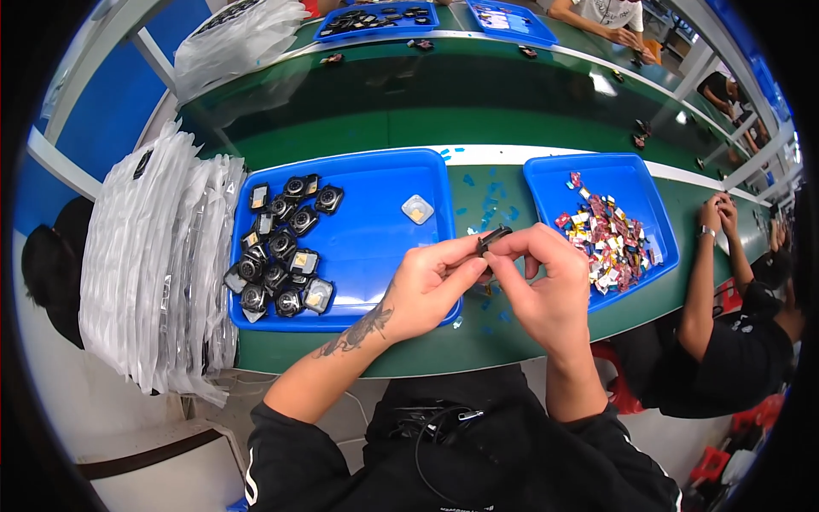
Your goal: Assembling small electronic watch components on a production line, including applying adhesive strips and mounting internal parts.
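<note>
My left hand (432,286) grips a small black watch case (493,239), seen nearly edge-on above the gap between two blue trays. Pinched fingers of my right hand (546,277) meet it at its near edge; whether they hold a small part there is hidden. To the left, the larger blue tray (388,282) carries several black watch cases (281,245), some face up and some showing round backs. A pale square piece (417,209) lies apart in that tray. The smaller blue tray (546,175) on the right holds a heap of small red, white and yellow parts (610,243).
Bits of blue film (490,205) litter the green table (341,363) between the trays. Stacked clear plastic trays (153,264) stand at the left. Beyond a white rail (495,154) runs a green conveyor belt (426,94) with small parts on it. A co-worker (725,333) sits at the right.
</note>
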Demonstrator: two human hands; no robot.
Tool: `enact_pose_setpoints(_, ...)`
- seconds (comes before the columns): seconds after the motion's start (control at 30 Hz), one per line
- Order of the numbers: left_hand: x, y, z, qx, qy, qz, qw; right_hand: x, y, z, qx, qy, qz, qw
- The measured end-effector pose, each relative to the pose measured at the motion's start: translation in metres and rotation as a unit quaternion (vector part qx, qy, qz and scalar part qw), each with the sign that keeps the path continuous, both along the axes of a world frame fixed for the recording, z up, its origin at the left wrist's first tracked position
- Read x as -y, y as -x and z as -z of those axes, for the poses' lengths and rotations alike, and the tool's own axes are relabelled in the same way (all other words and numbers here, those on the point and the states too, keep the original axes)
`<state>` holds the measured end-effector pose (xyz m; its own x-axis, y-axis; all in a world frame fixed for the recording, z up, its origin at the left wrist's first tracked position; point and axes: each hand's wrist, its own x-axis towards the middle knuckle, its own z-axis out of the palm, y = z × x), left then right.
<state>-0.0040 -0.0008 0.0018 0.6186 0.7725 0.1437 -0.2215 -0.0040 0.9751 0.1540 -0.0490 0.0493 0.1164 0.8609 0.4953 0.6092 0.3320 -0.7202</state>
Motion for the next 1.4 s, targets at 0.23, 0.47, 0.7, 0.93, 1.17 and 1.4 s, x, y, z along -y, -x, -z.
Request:
enact_pose_setpoints(0.23, 0.004, 0.003, -0.005, 0.064, 0.004, 0.029, 0.998, -0.001, -0.006, 0.004, -0.070, -0.019, -0.005, 0.997)
enact_pose_setpoints(0.47, 0.001, -0.004, -0.009, 0.138, 0.071, -0.040, 0.987, 0.007, -0.009, 0.027, -0.437, 0.015, -0.123, 0.891)
enact_pose_setpoints(0.7, 0.004, -0.005, -0.014, 0.114, 0.077, -0.066, 0.988, 0.015, -0.004, 0.033, -0.389, 0.084, -0.092, 0.913)
enact_pose_setpoints(0.93, 0.004, 0.003, -0.022, -0.128, -0.330, -0.129, 0.926, 0.018, -0.013, 0.024, -0.404, 0.107, -0.110, 0.902)
enact_pose_setpoints(1.17, -0.001, 0.002, -0.010, -0.084, -0.384, -0.104, 0.914, 0.017, -0.032, 0.028, -0.479, 0.190, -0.218, 0.829)
enact_pose_setpoints(1.4, 0.003, 0.000, -0.013, -0.094, -0.129, -0.044, 0.986, 0.015, -0.031, 0.033, -0.425, 0.164, -0.149, 0.878)
